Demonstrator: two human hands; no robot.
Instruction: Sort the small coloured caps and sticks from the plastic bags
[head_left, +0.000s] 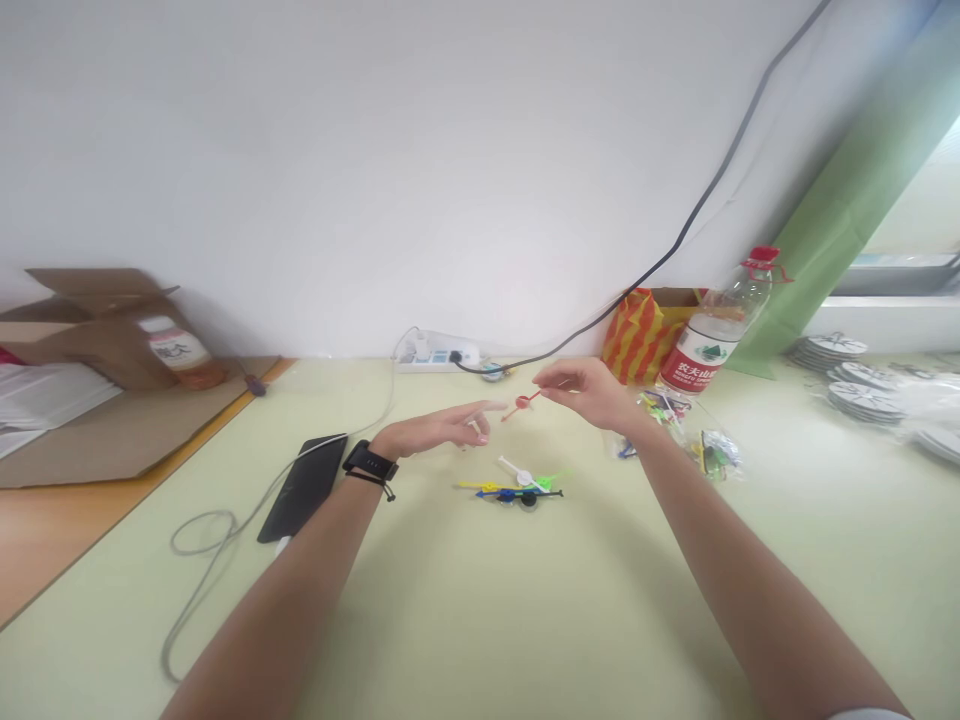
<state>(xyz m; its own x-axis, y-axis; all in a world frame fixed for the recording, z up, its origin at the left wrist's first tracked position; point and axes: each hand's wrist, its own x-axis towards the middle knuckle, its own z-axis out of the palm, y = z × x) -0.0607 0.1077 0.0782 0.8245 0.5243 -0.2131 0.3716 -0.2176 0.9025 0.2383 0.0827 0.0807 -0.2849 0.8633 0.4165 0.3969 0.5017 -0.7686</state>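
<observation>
My right hand (583, 390) pinches one end of a red plastic spinner arrow (523, 402) with a round hub, holding it above the table. To its left, my left hand (450, 425) reaches out with its fingers apart and holds nothing; the fingertips are close to the arrow's free end. I cannot tell if they touch it. Below both hands lies a small pile of similar arrows: a white arrow (523, 478), a yellow arrow (480, 486), a green arrow (546, 484), a blue arrow (504, 493) and a black arrow (529, 500).
A black phone (304, 490) with a white cable lies left. A power strip (436, 353) sits by the wall. At right are a large water bottle (705, 345), a striped bag (636, 335), small plastic packets (718, 455) and stacked white discs (866, 402). A cardboard box (97, 350) stands far left.
</observation>
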